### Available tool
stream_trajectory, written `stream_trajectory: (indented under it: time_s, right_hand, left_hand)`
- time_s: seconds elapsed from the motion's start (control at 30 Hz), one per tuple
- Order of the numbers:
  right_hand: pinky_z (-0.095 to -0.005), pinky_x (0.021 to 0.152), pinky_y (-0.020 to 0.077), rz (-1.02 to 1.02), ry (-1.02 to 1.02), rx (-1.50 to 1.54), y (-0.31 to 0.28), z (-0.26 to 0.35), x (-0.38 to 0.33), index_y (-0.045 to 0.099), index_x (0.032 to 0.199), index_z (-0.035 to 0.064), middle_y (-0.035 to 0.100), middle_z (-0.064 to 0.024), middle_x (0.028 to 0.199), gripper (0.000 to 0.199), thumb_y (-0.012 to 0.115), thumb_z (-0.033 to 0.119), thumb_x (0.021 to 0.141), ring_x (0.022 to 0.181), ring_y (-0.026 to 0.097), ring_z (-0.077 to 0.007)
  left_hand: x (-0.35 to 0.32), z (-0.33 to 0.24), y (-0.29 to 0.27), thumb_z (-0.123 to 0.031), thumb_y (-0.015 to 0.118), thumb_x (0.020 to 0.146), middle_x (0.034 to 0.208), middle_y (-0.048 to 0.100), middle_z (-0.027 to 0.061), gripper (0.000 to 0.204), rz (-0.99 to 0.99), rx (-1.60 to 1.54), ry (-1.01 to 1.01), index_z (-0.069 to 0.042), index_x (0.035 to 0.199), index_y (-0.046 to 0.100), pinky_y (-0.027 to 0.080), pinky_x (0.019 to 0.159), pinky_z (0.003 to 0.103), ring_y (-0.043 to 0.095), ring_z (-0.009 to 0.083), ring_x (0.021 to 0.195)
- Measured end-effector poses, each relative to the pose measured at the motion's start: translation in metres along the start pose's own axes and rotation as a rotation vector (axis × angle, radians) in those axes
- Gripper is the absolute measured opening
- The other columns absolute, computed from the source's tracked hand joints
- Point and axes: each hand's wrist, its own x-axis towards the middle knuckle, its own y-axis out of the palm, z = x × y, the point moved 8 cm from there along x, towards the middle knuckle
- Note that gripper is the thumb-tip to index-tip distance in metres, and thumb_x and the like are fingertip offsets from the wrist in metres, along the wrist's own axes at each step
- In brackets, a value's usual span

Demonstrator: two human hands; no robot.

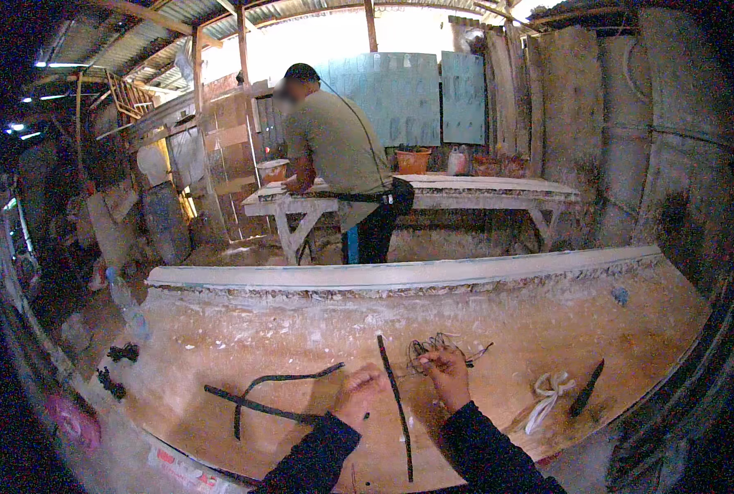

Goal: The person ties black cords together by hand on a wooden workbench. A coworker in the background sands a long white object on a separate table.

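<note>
My right hand [446, 372] is closed in a pinch at the near side of a loose tangle of thin dark wire [435, 339], which lies partly behind the fingers. To its left, my left hand [359, 397] is held low over the board with fingers drawn together; anything between them is too small to make out. Between the hands runs a straight black strip [397, 405]. A second black strip [256, 404] reaches toward my left wrist, crossed by a bent black strip [278, 378].
The wooden board [219, 329] has a pale raised ledge [400, 274] along its far edge. White cloth strips [550, 399] and a dark pointed piece [587, 387] lie right; black clumps [123, 352] lie left. Beyond, a person [338, 140] leans over a bench [499, 189] with buckets.
</note>
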Motion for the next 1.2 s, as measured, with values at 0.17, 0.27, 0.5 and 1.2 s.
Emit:
stream_trajectory:
  time_s: [0.17,0.27,0.5,1.2]
  right_hand:
    - [-0.0243,0.069,0.0404,0.049,0.026,0.023,0.006,-0.009,-0.001,0.064,0.077,0.004,0.058,-0.0023,0.076,0.008,0.065,0.01,0.072,0.072,0.053,-0.0122]
    - [-0.0302,0.083,0.04,0.186,0.291,0.22,0.018,-0.027,-0.005,0.063,0.079,0.0066,0.062,-0.0073,0.086,0.012,0.066,0.013,0.069,0.086,0.055,-0.0217]
    - [-0.0228,0.069,0.0409,0.257,0.366,0.39,0.022,0.006,-0.013,0.061,0.076,0.0046,0.06,-0.0007,0.074,0.005,0.065,0.006,0.073,0.071,0.054,-0.0097]
    - [-0.0277,0.064,0.043,0.42,-0.194,-0.222,0.046,0.052,-0.038,0.065,0.072,0.0058,0.06,-0.0073,0.072,0.006,0.06,0.006,0.069,0.07,0.057,-0.0168]
  left_hand:
    - [0.026,0.0,-0.041,-0.007,0.061,0.076,0.075,0.052,-0.0005,0.006,-0.143,0.195,-0.011,-0.003,0.078,0.06,0.041,0.068,0.023,0.051,0.0102,0.072]
    - [0.016,-0.013,-0.047,-0.011,0.061,0.077,0.071,0.052,-0.0007,0.008,-0.275,0.165,0.135,-0.003,0.078,0.061,0.039,0.064,0.023,0.049,0.0091,0.069]
    - [0.009,-0.016,-0.05,-0.02,0.061,0.078,0.07,0.052,-0.0014,0.015,-0.36,0.068,-0.002,-0.005,0.077,0.058,0.037,0.061,0.022,0.045,0.0078,0.063]
    - [0.013,-0.009,-0.084,-0.018,0.062,0.078,0.069,0.048,-0.0006,0.016,-0.64,0.435,0.266,-0.004,0.075,0.055,0.039,0.054,0.025,0.045,0.0098,0.06]
